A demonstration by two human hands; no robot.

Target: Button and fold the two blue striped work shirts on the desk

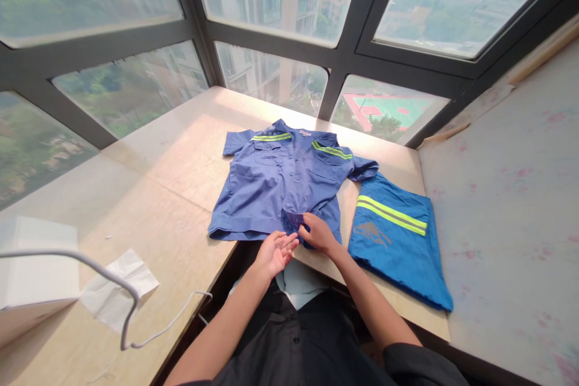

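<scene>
A blue-purple short-sleeved work shirt lies spread on the sill, front up, collar towards the window. Yellow-green stripes cross its chest above the pockets. My right hand pinches the bottom front hem near the button placket, and that corner is lifted and turned up. Just left of it, my left hand is palm up with fingers extended, the fingertips close to the hem; whether they touch it I cannot tell. To the right lies a folded brighter blue garment with yellow-green striping and a grey print, partly beneath the shirt's sleeve.
On the left side of the sill stand a white box and a flat piece of white paper. A grey-white cable loops in front of them. Windows rise behind, and a papered wall borders the right.
</scene>
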